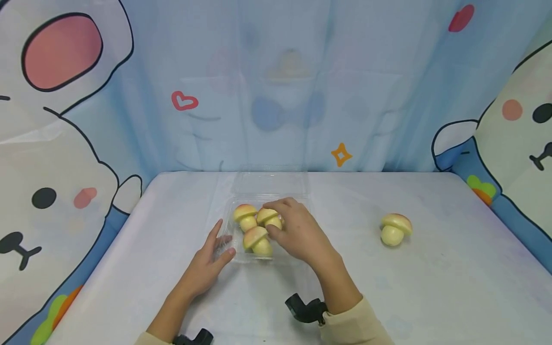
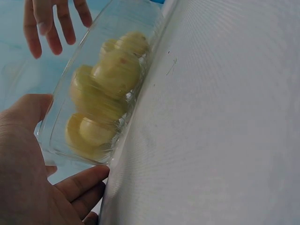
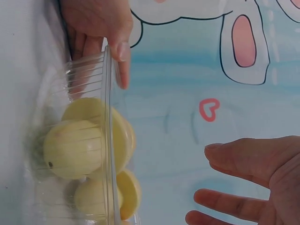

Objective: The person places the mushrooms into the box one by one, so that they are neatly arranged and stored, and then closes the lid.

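A clear plastic container (image 1: 247,256) with a hinged lid stands on the table, holding several yellow mushroom-shaped buns (image 1: 261,242) with reddish-tinged caps. At its near left corner my left hand (image 1: 206,268) holds it, thumb by the rim and fingers along the outer wall; the left wrist view shows the buns (image 2: 117,72) through the plastic. My right hand (image 1: 299,235) hovers over the container's right side, partly hiding the buns there. In the right wrist view, this hand (image 3: 262,187) has its thumb and fingers apart with nothing between them. Another mushroom-shaped bun (image 1: 396,229) lies on the table to the right.
The container's lid (image 1: 271,183) is tipped back towards the far table edge. Behind the white-covered table (image 1: 431,287) hangs a blue curtain (image 1: 366,57) with cartoon animals. Black wrist cameras (image 1: 305,309) sit on both forearms.
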`<state>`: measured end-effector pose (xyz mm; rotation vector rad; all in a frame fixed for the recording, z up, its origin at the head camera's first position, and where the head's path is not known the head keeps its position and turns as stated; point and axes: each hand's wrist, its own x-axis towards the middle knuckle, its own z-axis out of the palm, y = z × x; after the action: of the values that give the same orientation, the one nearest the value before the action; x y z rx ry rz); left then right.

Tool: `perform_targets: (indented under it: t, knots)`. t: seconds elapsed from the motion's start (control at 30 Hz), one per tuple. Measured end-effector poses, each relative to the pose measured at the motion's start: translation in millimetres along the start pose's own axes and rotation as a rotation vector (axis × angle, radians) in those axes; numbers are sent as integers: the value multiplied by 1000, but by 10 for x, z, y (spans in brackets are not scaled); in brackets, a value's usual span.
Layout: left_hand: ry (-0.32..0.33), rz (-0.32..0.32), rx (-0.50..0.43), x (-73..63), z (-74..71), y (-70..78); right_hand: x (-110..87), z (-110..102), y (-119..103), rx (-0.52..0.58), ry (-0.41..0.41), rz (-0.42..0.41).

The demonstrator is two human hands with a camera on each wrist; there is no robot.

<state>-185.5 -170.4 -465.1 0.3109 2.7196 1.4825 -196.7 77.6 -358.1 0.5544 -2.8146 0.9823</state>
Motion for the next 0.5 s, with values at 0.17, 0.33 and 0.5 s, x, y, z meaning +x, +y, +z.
perform_targets:
  t: [0.17, 0.33, 0.5]
  knots:
    - [0, 8, -2, 1, -4, 3, -8, -45, 22, 9, 8, -9]
    - [-2, 9, -8, 2, -2, 5, -15, -95, 41, 15, 12, -9]
    - [-8, -4, -16, -4, 0, 12, -26, -137, 73, 21, 13, -4]
